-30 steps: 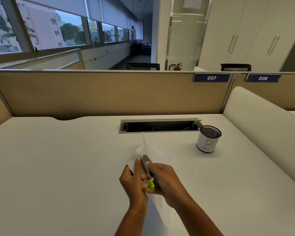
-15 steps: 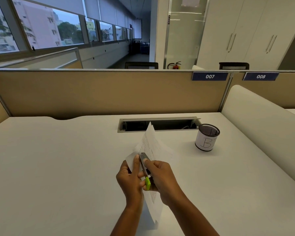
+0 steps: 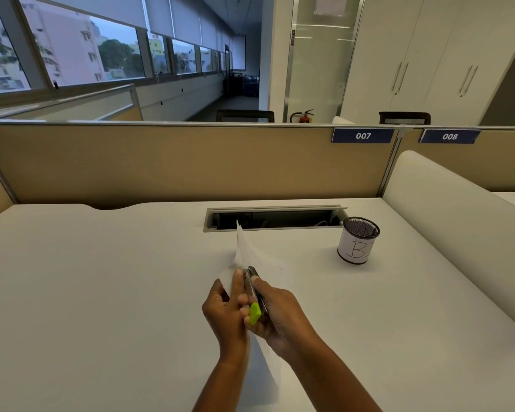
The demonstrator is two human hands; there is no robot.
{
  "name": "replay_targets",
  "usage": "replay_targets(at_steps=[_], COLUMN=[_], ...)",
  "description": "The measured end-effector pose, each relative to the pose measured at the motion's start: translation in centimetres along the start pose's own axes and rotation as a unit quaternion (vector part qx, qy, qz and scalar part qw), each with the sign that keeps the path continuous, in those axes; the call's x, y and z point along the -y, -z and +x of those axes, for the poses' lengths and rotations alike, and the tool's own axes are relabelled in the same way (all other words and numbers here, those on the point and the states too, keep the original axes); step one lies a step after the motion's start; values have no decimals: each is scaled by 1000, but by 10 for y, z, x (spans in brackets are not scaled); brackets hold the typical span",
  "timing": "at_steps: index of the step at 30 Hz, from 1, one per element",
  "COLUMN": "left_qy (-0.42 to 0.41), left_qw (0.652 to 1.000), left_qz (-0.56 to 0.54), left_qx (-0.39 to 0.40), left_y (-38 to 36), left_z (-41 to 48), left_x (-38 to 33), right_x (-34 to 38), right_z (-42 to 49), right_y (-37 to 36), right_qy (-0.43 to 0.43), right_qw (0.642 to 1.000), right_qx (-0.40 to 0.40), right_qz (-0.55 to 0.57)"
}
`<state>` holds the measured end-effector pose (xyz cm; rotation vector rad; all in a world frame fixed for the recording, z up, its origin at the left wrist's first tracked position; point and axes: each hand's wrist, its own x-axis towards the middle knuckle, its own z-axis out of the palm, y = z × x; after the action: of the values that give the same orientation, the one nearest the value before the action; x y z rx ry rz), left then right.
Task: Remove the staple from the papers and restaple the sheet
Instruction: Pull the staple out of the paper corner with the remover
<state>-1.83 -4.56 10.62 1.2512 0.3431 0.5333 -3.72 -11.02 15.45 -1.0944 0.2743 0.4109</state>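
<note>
Thin white papers [image 3: 246,248] stand nearly on edge above the white desk [image 3: 101,292], their far corner pointing away from me. My left hand [image 3: 225,307] pinches them near the corner, thumb on the near side. My right hand [image 3: 275,315] grips a small metal stapler [image 3: 254,288] with a lime-green end. The stapler's nose rests against the papers just by my left thumb. The staple itself is too small to see.
A black mesh pen cup [image 3: 358,240] wrapped in white paper marked "B" stands at the right rear. An open cable slot [image 3: 275,218] lies in the desk behind the papers. A tan partition [image 3: 176,165] closes the back, and a white divider [image 3: 458,233] runs along the right.
The papers turned more edge-on and tilted left. Both hands stayed together at mid-desk, the stapler still held against the papers' corner.
</note>
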Motion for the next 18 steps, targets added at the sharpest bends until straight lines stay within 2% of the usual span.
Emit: replay_targets(at_steps=[4,7,12,18], left_qy=[96,139,147,175], left_qw=[994,988,986,981], left_qz=[-40,-42,-45,-57], left_qx=[19,42,59,60], left_y=[3,3,6,7], left_z=[5,6,8,9], left_x=[-8,-13,-16,-18], right_x=[9,13,9,8], right_z=[0,0,2,1], right_y=[9,15,12,14], right_qy=[-14,11,25,34], right_qw=[999,998,984,982], right_qx=[47,64,46,6], right_qz=[22,-19,-171,-183])
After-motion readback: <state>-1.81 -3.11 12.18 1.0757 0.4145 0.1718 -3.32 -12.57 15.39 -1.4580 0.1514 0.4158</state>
